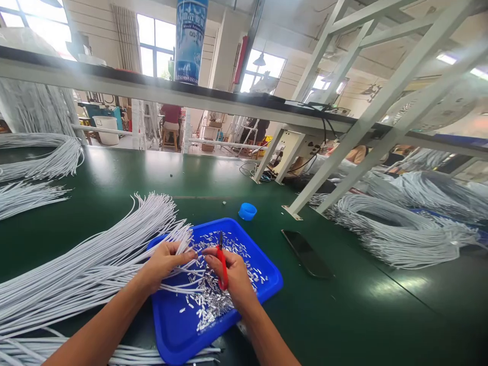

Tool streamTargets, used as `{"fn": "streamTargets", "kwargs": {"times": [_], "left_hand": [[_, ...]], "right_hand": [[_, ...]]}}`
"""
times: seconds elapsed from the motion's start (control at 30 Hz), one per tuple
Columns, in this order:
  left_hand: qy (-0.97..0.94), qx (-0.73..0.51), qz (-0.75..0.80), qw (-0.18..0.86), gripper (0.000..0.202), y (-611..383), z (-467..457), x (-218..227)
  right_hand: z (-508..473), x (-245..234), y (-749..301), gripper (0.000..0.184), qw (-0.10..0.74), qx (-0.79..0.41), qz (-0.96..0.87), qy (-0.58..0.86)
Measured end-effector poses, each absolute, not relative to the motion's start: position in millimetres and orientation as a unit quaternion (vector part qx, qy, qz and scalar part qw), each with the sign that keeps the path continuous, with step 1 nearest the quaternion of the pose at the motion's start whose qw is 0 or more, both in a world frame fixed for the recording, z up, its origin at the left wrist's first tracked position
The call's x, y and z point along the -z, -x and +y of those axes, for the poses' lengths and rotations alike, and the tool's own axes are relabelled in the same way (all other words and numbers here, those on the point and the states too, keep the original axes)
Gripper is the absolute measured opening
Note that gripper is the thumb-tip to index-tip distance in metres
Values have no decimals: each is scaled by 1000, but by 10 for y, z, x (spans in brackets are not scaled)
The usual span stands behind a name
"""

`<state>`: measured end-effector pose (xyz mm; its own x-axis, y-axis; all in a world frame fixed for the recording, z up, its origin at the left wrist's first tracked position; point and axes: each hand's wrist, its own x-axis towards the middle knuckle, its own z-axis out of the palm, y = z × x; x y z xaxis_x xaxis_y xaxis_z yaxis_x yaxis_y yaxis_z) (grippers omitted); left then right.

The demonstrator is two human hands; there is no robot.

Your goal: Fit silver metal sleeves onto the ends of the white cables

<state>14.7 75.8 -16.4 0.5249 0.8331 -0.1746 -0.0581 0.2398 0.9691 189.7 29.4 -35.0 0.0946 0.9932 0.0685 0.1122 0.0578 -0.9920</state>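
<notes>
A blue tray lies on the green table, scattered with several small silver metal pieces. My left hand pinches the ends of white cords that fan out to the left in a thick bundle. My right hand grips a red-handled tool over the tray, its dark tip pointing away from me. The two hands nearly touch above the tray's middle.
A black phone lies right of the tray, a small blue cap behind it. More white cord bundles pile at the right and far left. White frame legs slant down onto the table. A blue spray can stands on the shelf.
</notes>
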Motion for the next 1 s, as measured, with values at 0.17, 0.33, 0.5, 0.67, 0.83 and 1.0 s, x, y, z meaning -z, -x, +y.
{"fn": "streamTargets", "kwargs": {"times": [0.17,0.33,0.5,0.67,0.83,1.0], "left_hand": [[-649,-316,368,586,33,-205,711,182],[-649,-333,375,572,33,-197,702,150],[-555,-305,371,679,29,-133,764,145],[-498,-354,383,693,26,-125,778,186],[-523,-360,382,672,23,-100,788,179],[-521,-343,364,691,24,-94,794,163]], "right_hand": [[250,400,-1703,26,560,-374,-524,521],[227,302,-1755,27,591,-366,-493,523],[259,242,-1932,35,580,-474,-440,496],[239,261,-1989,29,462,-340,-589,569],[229,286,-1974,26,354,-240,-660,618],[220,284,-1957,31,311,-219,-690,616]]}}
